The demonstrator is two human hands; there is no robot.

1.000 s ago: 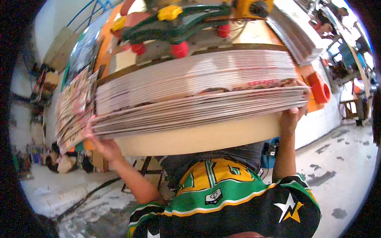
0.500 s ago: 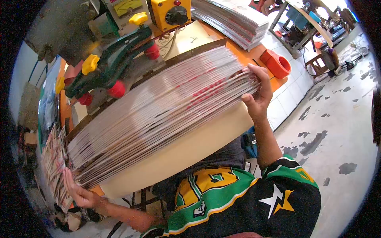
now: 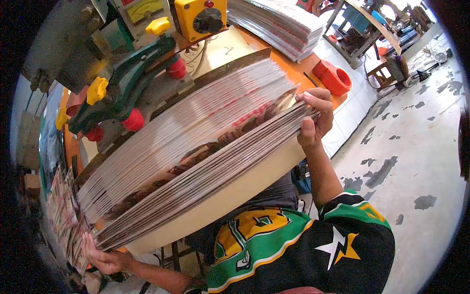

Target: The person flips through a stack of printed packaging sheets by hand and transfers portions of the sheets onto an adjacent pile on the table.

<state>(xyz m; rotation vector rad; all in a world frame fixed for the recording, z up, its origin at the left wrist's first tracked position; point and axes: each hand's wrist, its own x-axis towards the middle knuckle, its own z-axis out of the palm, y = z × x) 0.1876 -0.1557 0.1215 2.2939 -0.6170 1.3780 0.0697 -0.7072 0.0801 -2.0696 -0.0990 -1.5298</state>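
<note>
A thick stack of thin, glossy printed sheets [image 3: 196,132] stretches between my hands, its edges fanned in layers. My right hand [image 3: 316,117] grips the front bundle at its right end, thumb in front and fingers curled over the corner. At the opposite end, my left hand [image 3: 105,257] holds the bundle's lower left corner, its fingers against the edge. Between the front bundle and the sheets behind, a gap shows a dark printed face [image 3: 215,144]. A cream-coloured board [image 3: 220,210] lies along the near side, under the bundle.
A dark green clamp frame [image 3: 132,73] with yellow knobs and red feet stands behind the stack. Beyond it is a yellow control box [image 3: 199,19] with a black dial. Another sheet pile [image 3: 279,24] and a red tape dispenser [image 3: 333,78] sit on the orange table. More printed sheets [image 3: 61,215] lie at left.
The front sheets have separated from those behind, opening a gap that shows a printed face. My right hand has closed further over the corner. The whole view has shifted slightly.
</note>
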